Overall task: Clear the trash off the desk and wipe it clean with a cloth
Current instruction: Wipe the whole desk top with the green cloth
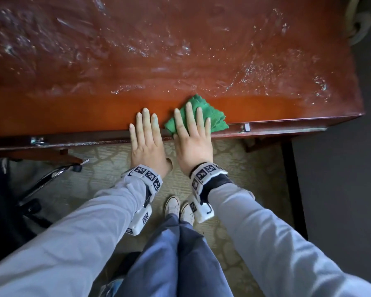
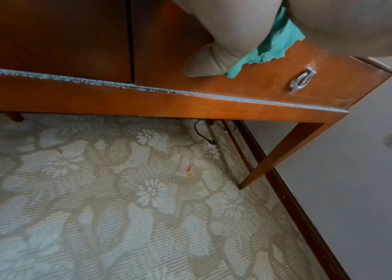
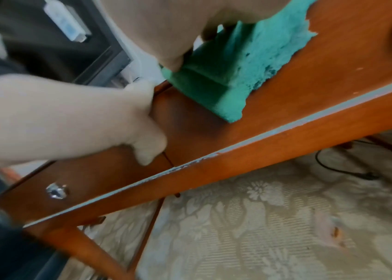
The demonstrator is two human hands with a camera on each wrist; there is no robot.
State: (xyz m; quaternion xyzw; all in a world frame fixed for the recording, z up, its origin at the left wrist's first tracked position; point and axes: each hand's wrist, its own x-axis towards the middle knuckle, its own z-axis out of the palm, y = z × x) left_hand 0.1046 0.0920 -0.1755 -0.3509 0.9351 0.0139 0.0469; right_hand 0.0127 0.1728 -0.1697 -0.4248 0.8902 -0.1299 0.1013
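Item: crumpled green terry cloth point(image 1: 204, 116), lower centre, at glossy red-brown wooden desk point(image 1: 94, 116) front edge; my right hand point(image 1: 192, 138) flat atop, left hand point(image 1: 147, 138) flat beside. Risk: cloth overhangs, may slip off

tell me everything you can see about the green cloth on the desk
The green cloth is a fuzzy, terry-like rag, bunched and folded rather than spread flat, with ragged edges. It lies on the near edge of the reddish-brown desk, and one fold hangs over the front above the drawer face. The right hand presses flat on it with straight fingers, covering much of it. The left hand lies beside it on bare wood. Wet streaks glisten on the desk beyond it.
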